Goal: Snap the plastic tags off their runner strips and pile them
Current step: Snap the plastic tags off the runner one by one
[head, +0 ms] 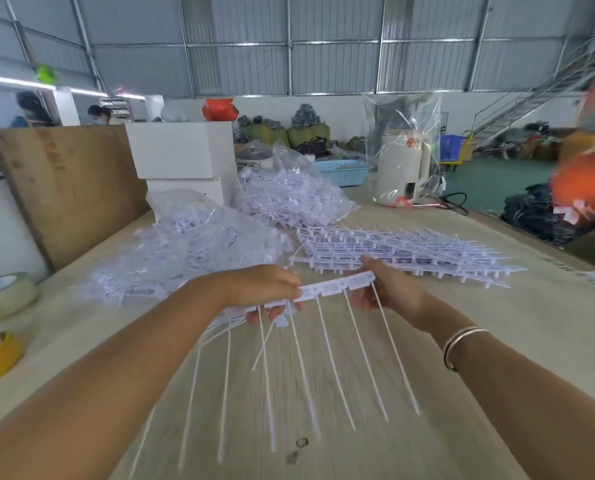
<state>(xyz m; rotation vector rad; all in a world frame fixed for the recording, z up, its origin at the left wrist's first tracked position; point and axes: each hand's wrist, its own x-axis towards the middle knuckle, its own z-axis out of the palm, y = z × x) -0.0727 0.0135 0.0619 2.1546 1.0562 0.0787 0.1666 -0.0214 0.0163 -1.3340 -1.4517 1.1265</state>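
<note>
Fingers of both hands curl round one white tag strip [336, 287], left hand [265, 285] and right hand [389, 289] gripping opposite ends. Beyond the strip, stacked runner strips [410, 252] lie on the wooden surface [497, 327].

Bright even daylight, soft faint shadows, wide-angle bending at the edges, motion blur on an orange shape [590, 140] at right

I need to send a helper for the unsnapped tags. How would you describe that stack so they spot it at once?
On the wooden table, look past the right hand. The flat stack of strips lies there, tags in neat rows, unlike the loose heaps in clear bags to its left.
</note>
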